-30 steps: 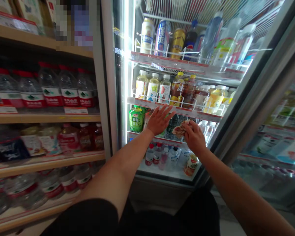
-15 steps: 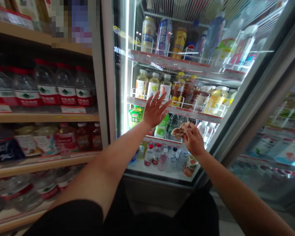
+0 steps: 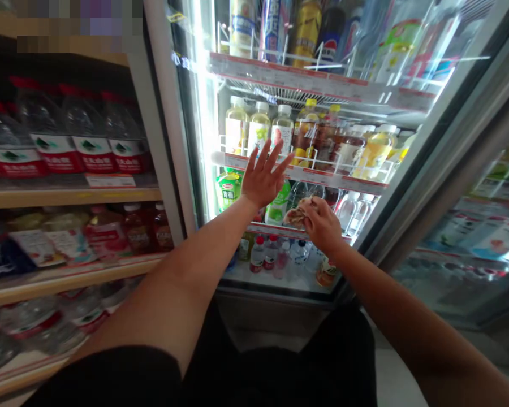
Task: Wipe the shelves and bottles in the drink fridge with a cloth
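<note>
My left hand [image 3: 263,178] is spread flat at the glass door of a lit drinks fridge, fingers apart and holding nothing. Behind its fingertips stand pale bottled drinks [image 3: 259,125] with white caps. Bunched in my right hand [image 3: 322,223] is a crumpled, brown-and-pink patterned cloth [image 3: 296,216], held at the door lower and to the right. Whether the cloth presses on the glass I cannot tell. A green pouch [image 3: 228,189] shows behind the glass, left of my left hand.
Wooden shelves [image 3: 72,196] with red-capped water bottles [image 3: 55,144] stand on the left. The fridge door's metal frame [image 3: 432,164] slants along the right, with another glass-fronted cooler [image 3: 479,243] beyond it. Small bottles [image 3: 257,257] sit on the fridge floor.
The camera view has shifted, so the fridge and shelves sit higher and the side shelves further left. My left hand stays spread; my right hand with the cloth has moved slightly left and up.
</note>
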### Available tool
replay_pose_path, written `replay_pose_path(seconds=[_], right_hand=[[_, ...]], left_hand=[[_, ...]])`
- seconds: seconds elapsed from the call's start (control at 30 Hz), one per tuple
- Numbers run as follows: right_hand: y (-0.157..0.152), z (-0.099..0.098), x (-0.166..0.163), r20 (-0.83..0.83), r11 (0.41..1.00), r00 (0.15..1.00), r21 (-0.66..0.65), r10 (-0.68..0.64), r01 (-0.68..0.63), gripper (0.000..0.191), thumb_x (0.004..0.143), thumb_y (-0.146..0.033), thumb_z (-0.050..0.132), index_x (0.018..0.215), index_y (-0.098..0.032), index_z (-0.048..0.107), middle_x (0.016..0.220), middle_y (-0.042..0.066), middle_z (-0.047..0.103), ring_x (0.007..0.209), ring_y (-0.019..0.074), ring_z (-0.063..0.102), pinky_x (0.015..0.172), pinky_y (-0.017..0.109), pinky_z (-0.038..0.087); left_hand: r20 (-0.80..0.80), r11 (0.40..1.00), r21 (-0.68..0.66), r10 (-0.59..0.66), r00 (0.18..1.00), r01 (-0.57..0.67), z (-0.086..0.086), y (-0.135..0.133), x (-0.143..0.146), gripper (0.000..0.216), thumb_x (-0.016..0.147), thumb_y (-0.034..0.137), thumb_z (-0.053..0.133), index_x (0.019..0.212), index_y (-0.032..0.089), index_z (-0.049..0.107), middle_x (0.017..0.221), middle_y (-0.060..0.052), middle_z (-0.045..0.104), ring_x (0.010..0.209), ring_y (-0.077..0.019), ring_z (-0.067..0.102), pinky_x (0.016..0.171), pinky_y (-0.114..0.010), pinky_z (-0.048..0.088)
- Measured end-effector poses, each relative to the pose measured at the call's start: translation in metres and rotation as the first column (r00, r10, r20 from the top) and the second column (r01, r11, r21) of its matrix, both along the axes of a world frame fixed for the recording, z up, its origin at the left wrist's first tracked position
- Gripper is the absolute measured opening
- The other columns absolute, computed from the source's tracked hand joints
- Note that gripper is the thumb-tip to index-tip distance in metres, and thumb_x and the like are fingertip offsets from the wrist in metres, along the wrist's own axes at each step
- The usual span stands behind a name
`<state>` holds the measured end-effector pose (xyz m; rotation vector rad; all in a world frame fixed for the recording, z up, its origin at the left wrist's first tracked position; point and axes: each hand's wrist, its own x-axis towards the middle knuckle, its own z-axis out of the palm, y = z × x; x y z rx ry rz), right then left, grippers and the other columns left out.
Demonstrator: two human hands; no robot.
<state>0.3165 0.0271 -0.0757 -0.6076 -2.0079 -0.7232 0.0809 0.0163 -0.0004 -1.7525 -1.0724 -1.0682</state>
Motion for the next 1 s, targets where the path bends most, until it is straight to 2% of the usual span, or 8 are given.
replay_pose_path(seconds=[0.13,0.27,0.33,0.5,0.7,0.87,1.0], right_hand=[[0.0,0.017,-0.003,-0.006,1.0,1.0,0.01,0.022,-0.022,0.035,0.092,-0.012,0.053,0.122,-0.023,0.068,0.128,0.013,0.061,0.113,0.0258,0.061,0.097,0.041,0.055],[-0.001,0.029,-0.005,-0.117,0.999,0.992,-0.012,0.04,-0.041,0.038,0.092,-0.011,0.05,0.124,-0.023,0.068,0.131,0.013,0.06,0.12,0.0266,0.059,0.102,0.043,0.053],[-0.003,0.029,-0.007,-0.123,0.999,0.991,-0.02,0.043,-0.046,0.04,0.092,-0.011,0.049,0.124,-0.024,0.068,0.131,0.013,0.06,0.121,0.0265,0.059,0.103,0.043,0.052],[-0.008,0.029,-0.009,-0.002,0.999,0.999,-0.022,0.044,-0.044,0.04,0.092,-0.01,0.051,0.124,-0.025,0.069,0.131,0.012,0.062,0.114,0.0258,0.061,0.1,0.042,0.054],[-0.009,0.037,-0.011,-0.067,0.998,0.997,-0.041,0.039,-0.042,0.039,0.091,-0.01,0.05,0.123,-0.023,0.07,0.131,0.013,0.061,0.117,0.0273,0.059,0.1,0.043,0.053],[-0.01,0.028,-0.01,0.027,0.999,0.999,-0.016,0.035,-0.034,0.039,0.093,-0.011,0.051,0.126,-0.025,0.068,0.132,0.011,0.062,0.113,0.0251,0.062,0.098,0.041,0.055],[-0.012,0.024,-0.011,0.021,0.999,0.999,-0.008,0.035,-0.035,0.04,0.093,-0.01,0.051,0.125,-0.025,0.069,0.132,0.011,0.062,0.113,0.025,0.062,0.098,0.041,0.055]], left_hand=[[0.005,1.0,0.0,-0.007,1.0,0.007,0.0,0.0,0.0,0.067,0.098,0.025,0.044,0.161,0.037,0.023,0.17,0.004,0.019,0.158,-0.0271,0.007,0.13,-0.061,0.006],[0.004,1.0,0.013,-0.008,1.0,0.008,-0.001,0.0,0.001,0.067,0.098,0.025,0.044,0.16,0.036,0.023,0.17,0.004,0.019,0.158,-0.0258,0.006,0.13,-0.059,0.007],[0.003,1.0,0.013,-0.012,1.0,0.012,-0.001,0.0,0.001,0.066,0.098,0.025,0.043,0.161,0.036,0.023,0.169,0.004,0.019,0.158,-0.0254,0.005,0.13,-0.059,0.007],[0.015,1.0,-0.004,-0.009,1.0,0.009,-0.001,0.0,0.0,0.067,0.099,0.026,0.042,0.161,0.038,0.021,0.17,0.005,0.017,0.158,-0.0257,0.007,0.131,-0.058,0.005],[-0.003,1.0,0.025,0.002,1.0,-0.002,-0.001,-0.001,0.0,0.067,0.099,0.025,0.044,0.161,0.038,0.021,0.17,0.004,0.018,0.158,-0.0255,0.008,0.131,-0.058,0.008],[-0.007,0.999,0.031,0.009,1.0,-0.008,-0.001,-0.002,0.0,0.066,0.1,0.026,0.042,0.161,0.037,0.021,0.169,0.002,0.02,0.158,-0.0256,0.009,0.13,-0.058,0.01],[-0.011,1.0,0.026,0.01,1.0,-0.01,-0.002,-0.001,-0.001,0.066,0.099,0.026,0.043,0.161,0.037,0.022,0.169,0.002,0.019,0.158,-0.0267,0.009,0.13,-0.058,0.011]])
